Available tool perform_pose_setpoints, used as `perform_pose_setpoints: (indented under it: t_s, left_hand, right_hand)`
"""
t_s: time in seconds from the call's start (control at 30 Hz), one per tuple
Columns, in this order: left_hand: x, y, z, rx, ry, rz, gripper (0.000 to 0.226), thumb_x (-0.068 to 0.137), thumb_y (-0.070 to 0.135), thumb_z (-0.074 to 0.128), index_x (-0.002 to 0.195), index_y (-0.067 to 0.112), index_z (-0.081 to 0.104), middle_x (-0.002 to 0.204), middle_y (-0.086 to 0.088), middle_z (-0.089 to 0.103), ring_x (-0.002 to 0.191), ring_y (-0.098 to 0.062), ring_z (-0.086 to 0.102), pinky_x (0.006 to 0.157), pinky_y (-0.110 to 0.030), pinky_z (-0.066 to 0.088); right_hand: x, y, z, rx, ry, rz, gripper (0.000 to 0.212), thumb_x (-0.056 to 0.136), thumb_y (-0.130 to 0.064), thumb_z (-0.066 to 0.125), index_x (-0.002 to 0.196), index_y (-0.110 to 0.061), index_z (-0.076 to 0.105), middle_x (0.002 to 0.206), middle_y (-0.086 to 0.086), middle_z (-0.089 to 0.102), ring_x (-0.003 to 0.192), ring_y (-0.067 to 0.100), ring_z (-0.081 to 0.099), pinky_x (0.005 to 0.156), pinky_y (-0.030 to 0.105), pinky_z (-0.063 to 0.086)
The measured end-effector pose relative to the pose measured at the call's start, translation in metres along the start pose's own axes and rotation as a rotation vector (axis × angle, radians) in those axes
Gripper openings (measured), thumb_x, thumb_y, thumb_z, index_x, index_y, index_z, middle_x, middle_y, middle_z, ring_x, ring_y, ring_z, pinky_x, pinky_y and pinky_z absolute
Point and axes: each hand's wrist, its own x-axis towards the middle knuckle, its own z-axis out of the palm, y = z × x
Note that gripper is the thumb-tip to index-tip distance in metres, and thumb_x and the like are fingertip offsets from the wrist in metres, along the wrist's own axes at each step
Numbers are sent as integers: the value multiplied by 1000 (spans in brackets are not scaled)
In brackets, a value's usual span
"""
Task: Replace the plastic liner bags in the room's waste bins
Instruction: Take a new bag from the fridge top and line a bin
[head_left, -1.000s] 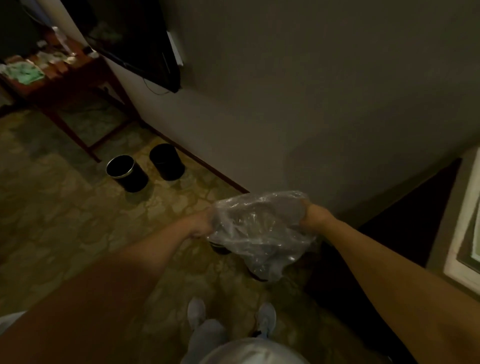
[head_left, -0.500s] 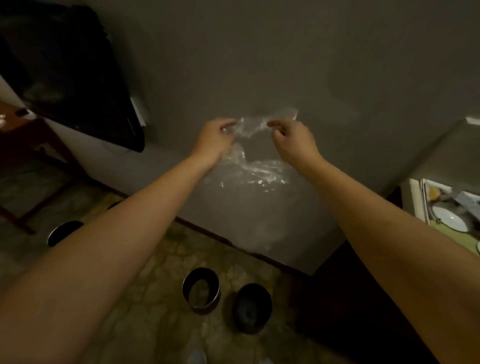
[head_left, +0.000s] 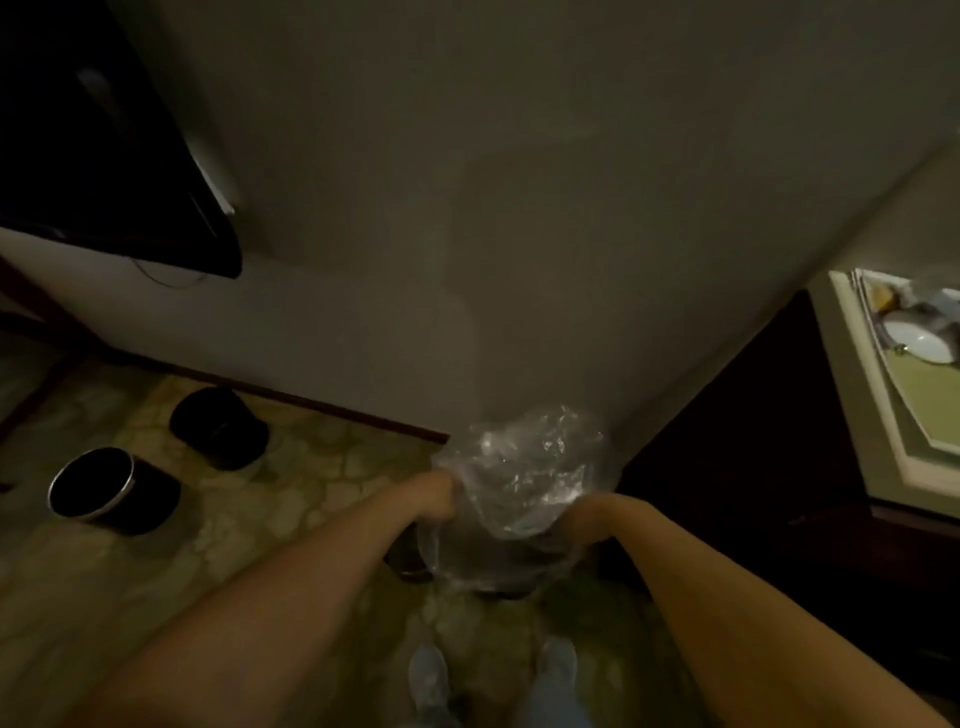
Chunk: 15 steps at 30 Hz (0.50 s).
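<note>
Head view: I see left hand (head_left: 434, 496) & right hand (head_left: 584, 514) gripping clear liner bag (head_left: 519, 478) betw. them, ballooned over dark bin (head_left: 415, 564) directly below; hands equidistant, so next move looks straight down.

We find no text, label, brand, number or sign that we can read anywhere in this dim, blurred view.
</note>
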Motion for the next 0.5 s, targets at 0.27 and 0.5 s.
perform_pose_setpoints:
  t_s: [0.27,0.5]
  left_hand:
    - [122,-49,91,-86,-97,-72,37,74,52,52,109,51,66,98,13,69,81,-10,67,74,-32,61]
    - [86,0,84,-209,18,-88,65,97,26,52,155,19,23,129,-15,61,102,-26,65,86,-35,53]
  right_hand:
    - [37,42,21,196,68,8,23,94,-18,63,115,-15,73,119,5,67,105,22,64,95,32,52]
    - [68,88,39,-5,151,24,27,101,-24,52,125,-14,59,123,5,62,119,24,59,101,34,48]
